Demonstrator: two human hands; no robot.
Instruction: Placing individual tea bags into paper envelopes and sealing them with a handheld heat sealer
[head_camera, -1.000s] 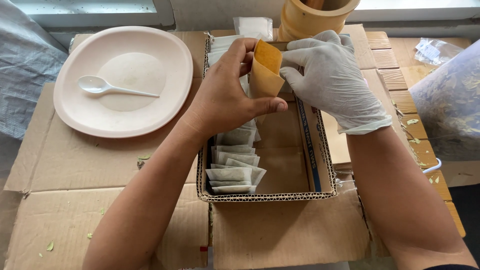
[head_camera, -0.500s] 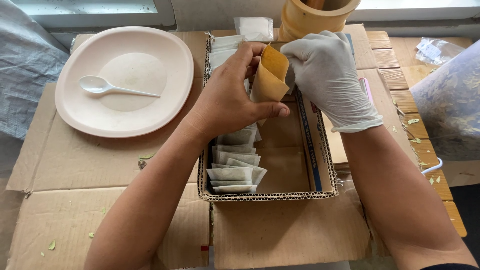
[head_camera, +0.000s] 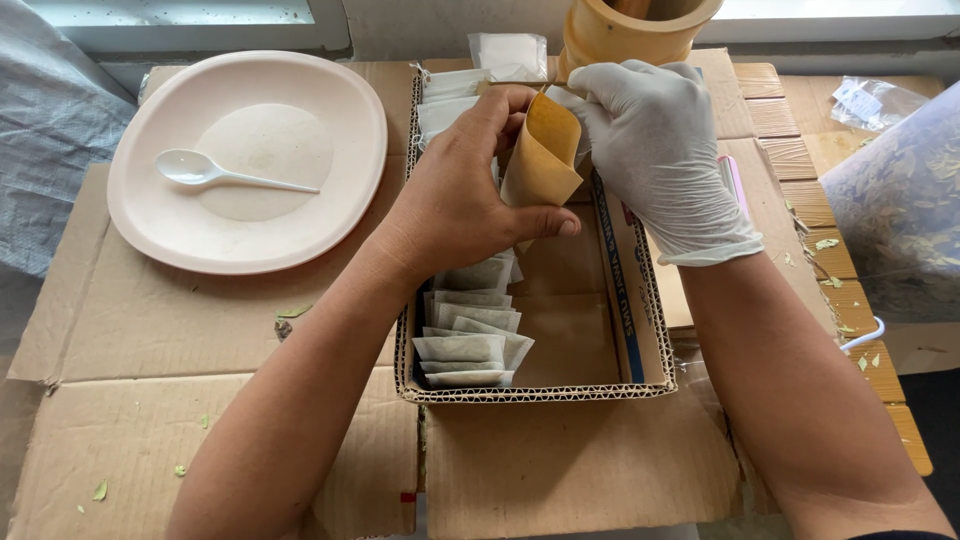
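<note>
Paper pouch (head_camera: 541, 155) sits upright between both hands, left hand (head_camera: 460, 200) and gloved right hand (head_camera: 655, 150) each pinching it closed-grip.

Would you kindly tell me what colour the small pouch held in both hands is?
The pouch is mustard yellow-brown, seen best in the head view.
</note>
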